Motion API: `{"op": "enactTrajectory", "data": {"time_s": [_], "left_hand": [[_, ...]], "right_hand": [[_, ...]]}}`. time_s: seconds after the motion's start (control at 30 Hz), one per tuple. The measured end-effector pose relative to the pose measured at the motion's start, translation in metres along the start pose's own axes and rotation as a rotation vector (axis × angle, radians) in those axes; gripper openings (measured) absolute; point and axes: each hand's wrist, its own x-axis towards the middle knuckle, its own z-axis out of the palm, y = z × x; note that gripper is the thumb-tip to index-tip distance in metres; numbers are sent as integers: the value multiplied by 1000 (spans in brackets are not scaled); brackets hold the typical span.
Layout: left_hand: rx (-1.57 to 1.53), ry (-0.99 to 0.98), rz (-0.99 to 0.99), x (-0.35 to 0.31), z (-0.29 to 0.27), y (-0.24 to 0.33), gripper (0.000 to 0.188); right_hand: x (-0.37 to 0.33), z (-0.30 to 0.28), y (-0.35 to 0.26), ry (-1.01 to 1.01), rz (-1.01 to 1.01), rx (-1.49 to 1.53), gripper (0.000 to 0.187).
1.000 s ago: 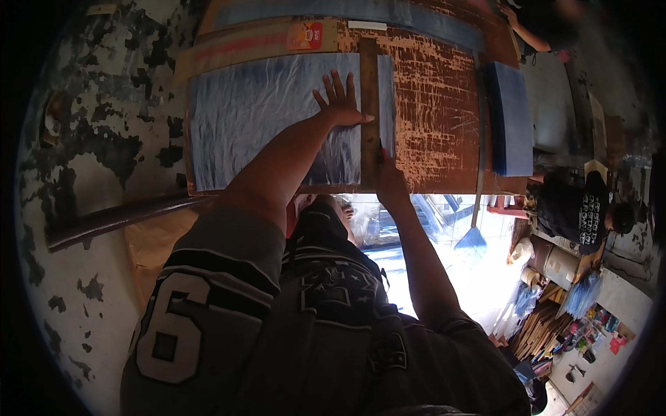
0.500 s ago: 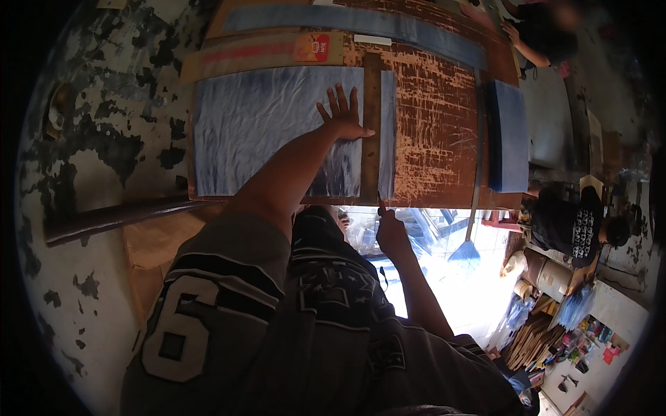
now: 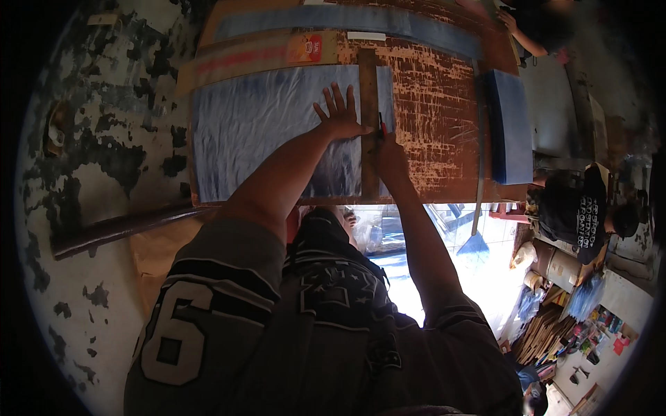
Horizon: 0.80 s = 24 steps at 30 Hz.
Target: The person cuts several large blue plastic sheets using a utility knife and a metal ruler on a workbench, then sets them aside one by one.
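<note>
A wrinkled blue plastic sheet [image 3: 260, 118] lies on the worn brown tabletop. Across its right part runs a long wooden ruler [image 3: 369, 166], with a narrow strip of the sheet showing beyond it. My left hand [image 3: 340, 119] is flat and spread on the sheet, its thumb reaching onto the ruler. In my right hand [image 3: 392, 156] is a red cutter knife [image 3: 383, 127], gripped beside the ruler's right edge about halfway along it, its dark tip pointing away from me over the strip.
A long blue strip [image 3: 277, 22] and a cardboard piece [image 3: 243, 62] lie at the table's far side, near a white bar [image 3: 366, 36]. A blue stack [image 3: 510, 128] is at the right edge. Other people [image 3: 579, 208] are at the right; another person's hand [image 3: 508, 22] shows far right.
My right hand has moved with the knife away from the table's near edge, up along the ruler. My left hand stays spread on the sheet and ruler.
</note>
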Motion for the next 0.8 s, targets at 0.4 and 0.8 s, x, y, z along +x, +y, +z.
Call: {"op": "enactTrajectory", "data": {"time_s": [0.4, 0.8], "left_hand": [[13, 9, -12, 1, 3, 2, 133], [14, 20, -26, -1, 3, -1, 129]], "right_hand": [[1, -1, -5, -99, 69, -30, 53], [-79, 15, 31, -80, -136, -89, 33]]}}
